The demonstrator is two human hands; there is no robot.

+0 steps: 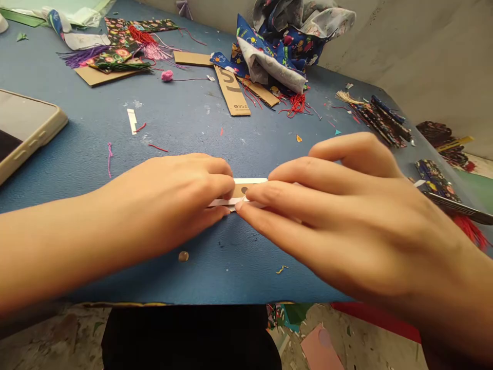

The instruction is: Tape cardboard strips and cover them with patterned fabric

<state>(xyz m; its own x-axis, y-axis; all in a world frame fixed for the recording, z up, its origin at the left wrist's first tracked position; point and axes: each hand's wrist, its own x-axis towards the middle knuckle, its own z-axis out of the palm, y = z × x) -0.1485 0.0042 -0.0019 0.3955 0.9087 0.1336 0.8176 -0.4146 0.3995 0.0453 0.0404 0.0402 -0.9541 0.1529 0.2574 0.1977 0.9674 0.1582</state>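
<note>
Cardboard strip [238,191], brown with white edging along both long sides, lies between the two hands near the middle of the blue table surface's [185,128] near edge. The left hand [192,187] is curled narrow, its fingertips and thumb holding the strip toward its left end; the right hand [331,210] pinches the near white edging between thumb and forefinger, its other fingers spread loosely above. Whether that edging is paper, tape or cloth, I cannot tell. The step in hand looks like folding and pressing this edging; it should go best with the left fingertips keeping the strip flat, the right thumb working along in short, even pinches, and the fold pulled snug so no wrinkle sets. A dark round mark on the strip is partly covered by the right fingers. Toward the far edge, a printed cardboard piece [231,92] carries a large "S" and, lower down, a small symbol before "953", with further characters unclear and a line beneath too small to read. By the left edge, the phone [31,128] shows no readable brand.
</note>
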